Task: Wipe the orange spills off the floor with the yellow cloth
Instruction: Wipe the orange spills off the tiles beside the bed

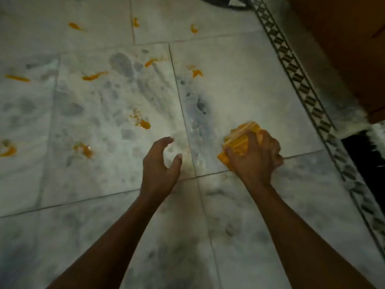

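Observation:
My right hand (257, 155) is clenched around the bunched yellow cloth (239, 140), pressed down on the grey marble floor (239, 97) right of centre. My left hand (160, 163) hovers beside it, empty, with fingers curled apart. Several orange spills lie ahead and to the left: one (143, 124) just beyond my left hand, one (85, 149) to its left, one (8, 150) at the left edge. Farther off are streaks (93, 76), (17, 78), (151, 61), (196, 73), and small blobs (75, 26), (135, 22), (194, 29).
A patterned black-and-white tile border (300, 80) runs diagonally along the right. Beyond it stands brown wooden furniture (343, 38), with a dark gap (364, 155) below it. A dark round object (220, 2) sits at the top edge.

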Demonstrator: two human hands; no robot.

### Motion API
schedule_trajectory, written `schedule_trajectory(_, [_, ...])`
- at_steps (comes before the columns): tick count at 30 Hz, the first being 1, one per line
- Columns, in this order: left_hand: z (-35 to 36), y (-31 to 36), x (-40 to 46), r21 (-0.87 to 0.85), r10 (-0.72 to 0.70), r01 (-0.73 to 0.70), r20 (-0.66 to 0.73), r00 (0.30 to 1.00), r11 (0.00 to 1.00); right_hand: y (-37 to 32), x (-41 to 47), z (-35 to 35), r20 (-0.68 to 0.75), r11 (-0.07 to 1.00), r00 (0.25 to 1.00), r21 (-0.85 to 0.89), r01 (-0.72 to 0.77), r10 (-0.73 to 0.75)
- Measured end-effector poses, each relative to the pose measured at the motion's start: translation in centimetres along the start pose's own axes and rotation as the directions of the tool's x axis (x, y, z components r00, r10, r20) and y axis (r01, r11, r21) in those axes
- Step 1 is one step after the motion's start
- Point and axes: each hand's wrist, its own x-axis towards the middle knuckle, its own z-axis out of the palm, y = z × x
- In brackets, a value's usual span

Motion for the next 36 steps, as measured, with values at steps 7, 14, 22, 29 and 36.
schedule_trajectory(7, [1.2, -9.1, 1.0, 0.127, 0.151, -0.153, 0.031, 0.988, 0.980, 0.8, 1.6, 8.9, -0.004, 0.984, 0.994, -0.140, -0.111, 0.111])
schedule_trajectory(14, [-3.5, -13.4, -3.8, 0.475, 0.066, -0.066, 0.017, 0.998, 0.878, -3.8, -2.4, 10.6, 0.157, 0.885, 0.888, -0.116, 0.451, -0.432])
schedule_trajectory(22, [-9.8, -17.7, -2.5, 0.650, 0.010, 0.170, -0.263, 0.965, 0.740, -8.9, -3.0, 14.1, 0.163, 0.921, 0.936, -0.189, 0.341, -0.313])
schedule_trajectory(29, [-15.6, -21.5, -4.0, 0.555, -0.229, 0.512, -0.500, 0.835, 0.656, -10.5, -11.9, 15.2, 0.250, 0.529, 0.545, -0.135, 0.838, -0.800])
schedule_trajectory(36, [-16.0, -24.0, -4.3, 0.537, -0.157, 0.440, -0.492, 0.856, 0.720, -22.7, -8.0, 22.3, 0.143, 0.773, 0.790, -0.162, 0.613, -0.596])
